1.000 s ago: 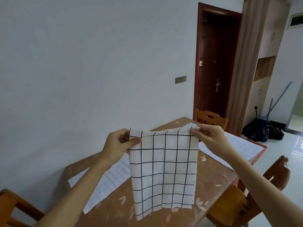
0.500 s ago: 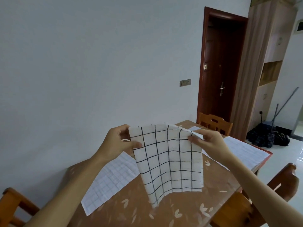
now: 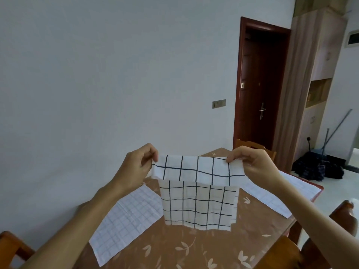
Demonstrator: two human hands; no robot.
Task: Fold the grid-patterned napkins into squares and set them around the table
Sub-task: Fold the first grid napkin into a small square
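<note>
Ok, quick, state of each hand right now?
Left hand: pinching the left top edge of the bold-grid napkin.
Right hand: pinching the napkin's right top edge.

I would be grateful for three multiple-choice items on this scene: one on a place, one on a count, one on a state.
1. Where is the bold-grid napkin?
A. on the floor
B. held up over the table
C. draped on a chair

2. How many pale-grid napkins lie on the table?
A. one
B. two
C. four

3. What is the held napkin's state?
A. top folded over
B. rolled up
C. knotted

Answers: 1 B, the left hand and right hand pinch its upper edge; 2 B, one lies on each side; 3 A, a flap hangs over its front.
</note>
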